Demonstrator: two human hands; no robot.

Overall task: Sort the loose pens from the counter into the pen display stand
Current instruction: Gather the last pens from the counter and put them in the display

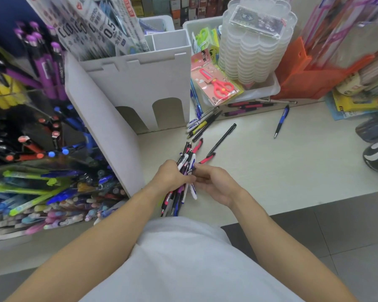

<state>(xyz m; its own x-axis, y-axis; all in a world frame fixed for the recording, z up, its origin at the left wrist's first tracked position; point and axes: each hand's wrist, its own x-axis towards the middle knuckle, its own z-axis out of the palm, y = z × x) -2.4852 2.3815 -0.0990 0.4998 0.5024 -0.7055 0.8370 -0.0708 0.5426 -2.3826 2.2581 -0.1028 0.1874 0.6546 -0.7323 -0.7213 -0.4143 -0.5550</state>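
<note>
Clenched around a thick bundle of pens [184,182], the left hand [170,176] holds them upright-ish over the near edge of the counter [292,171], while the right hand [214,184] pinches at the bundle's right side, fingers curled on what looks like a white-barrelled pen [193,188]. By my reading the step in hand is gathering and sorting — the bundle is collected but nothing from it is yet going into the pen display stand [31,149], which sits just to the left, its tiered compartments already crowded with purple, yellow, blue and green pens.

Next move, as I judge it: single out one pen by colour or type, then carry it left to a matching compartment without letting the rest slip.

The bundle is mixed — pink, purple, blue, black and white barrels, tips pointing both ways. More loose pens wait further back on the counter: a black pen [222,139], a blue pen [281,122], and a small cluster [202,125] by the white cardboard divider [140,83].
</note>
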